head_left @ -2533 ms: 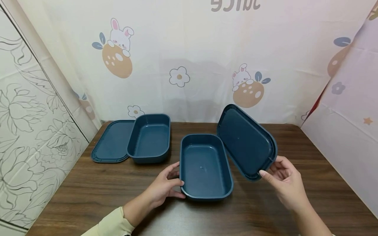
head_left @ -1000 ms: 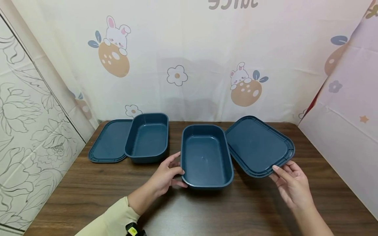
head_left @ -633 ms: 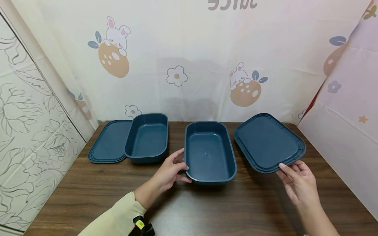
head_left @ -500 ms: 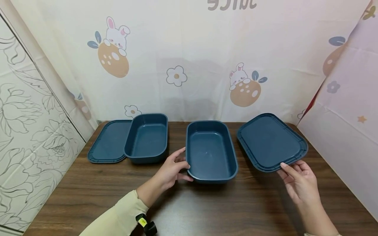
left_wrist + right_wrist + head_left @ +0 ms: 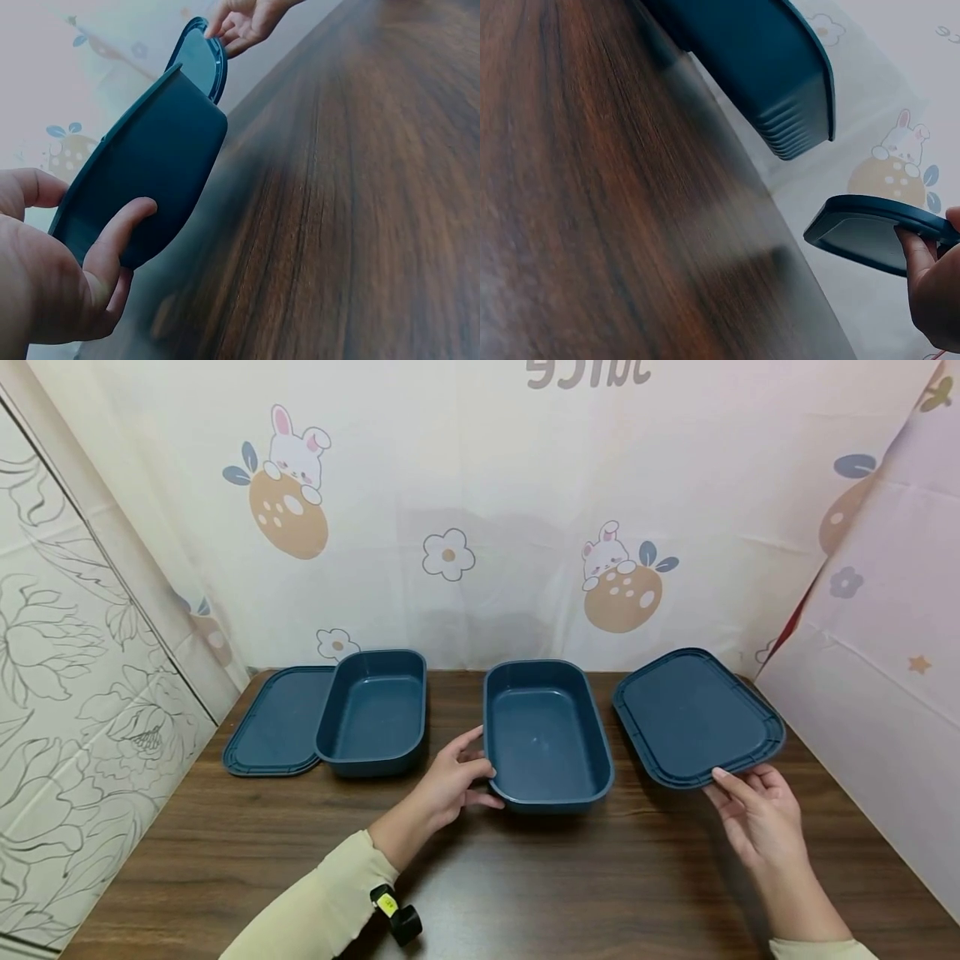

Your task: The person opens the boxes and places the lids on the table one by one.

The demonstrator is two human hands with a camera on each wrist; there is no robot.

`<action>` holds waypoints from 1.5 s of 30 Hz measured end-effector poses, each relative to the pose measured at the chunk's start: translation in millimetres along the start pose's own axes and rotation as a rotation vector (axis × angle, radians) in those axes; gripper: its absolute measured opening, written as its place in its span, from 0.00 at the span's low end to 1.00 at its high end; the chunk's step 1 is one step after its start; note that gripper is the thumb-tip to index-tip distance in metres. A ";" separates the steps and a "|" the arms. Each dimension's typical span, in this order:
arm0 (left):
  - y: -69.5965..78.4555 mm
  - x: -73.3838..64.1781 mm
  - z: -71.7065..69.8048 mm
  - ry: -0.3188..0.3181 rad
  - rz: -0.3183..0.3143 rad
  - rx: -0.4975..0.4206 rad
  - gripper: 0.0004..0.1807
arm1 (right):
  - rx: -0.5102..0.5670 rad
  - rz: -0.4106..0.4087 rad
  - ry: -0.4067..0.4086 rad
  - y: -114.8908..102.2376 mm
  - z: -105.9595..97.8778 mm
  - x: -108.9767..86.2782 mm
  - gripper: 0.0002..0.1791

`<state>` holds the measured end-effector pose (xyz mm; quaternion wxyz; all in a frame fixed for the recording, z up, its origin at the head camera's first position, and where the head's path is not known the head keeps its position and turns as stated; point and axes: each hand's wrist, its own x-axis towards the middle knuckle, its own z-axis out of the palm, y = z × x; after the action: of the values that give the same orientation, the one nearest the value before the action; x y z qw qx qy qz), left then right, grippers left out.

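A dark blue rectangular food container (image 5: 549, 735), uncovered and with nothing in it, is right of the table's middle. My left hand (image 5: 453, 777) grips its left side near the front corner, thumb at the rim and other fingers along the outer wall, as the left wrist view confirms for the container wall (image 5: 150, 150). To the right, my right hand (image 5: 761, 814) pinches a matching blue lid (image 5: 697, 718) by its near edge, thumb on top and fingers beneath. The lid is held tilted above the table, apart from the container, also seen as a lid (image 5: 855, 232) in the right wrist view.
On the left, a second open blue container (image 5: 378, 710) overlaps the edge of another flat lid (image 5: 281, 722). The brown wooden table (image 5: 570, 885) ends at a printed curtain (image 5: 510, 610) behind. A flowered panel (image 5: 82, 693) borders the left side.
The right hand has turned the lid over and carried it right, away from the container. The left hand has shifted the container away from me and to the right. The left-side set stays put.
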<state>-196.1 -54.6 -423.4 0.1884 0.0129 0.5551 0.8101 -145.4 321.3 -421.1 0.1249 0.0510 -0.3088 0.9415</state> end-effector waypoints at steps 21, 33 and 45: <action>-2.5 37.7 20.9 0.000 0.014 -0.016 0.43 | -0.036 0.025 0.079 5.0 -6.0 18.3 0.20; -5.9 57.0 30.4 0.022 0.012 0.003 0.43 | -0.051 0.036 0.081 16.5 -3.5 28.1 0.21; -9.9 68.3 34.7 0.050 0.005 -0.007 0.43 | -0.081 0.040 0.124 27.7 1.5 32.3 0.21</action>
<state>-248.6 1.4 -431.9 0.1725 -0.0066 0.5567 0.8126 -183.9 305.5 -430.0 0.1267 -0.0188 -0.3394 0.9319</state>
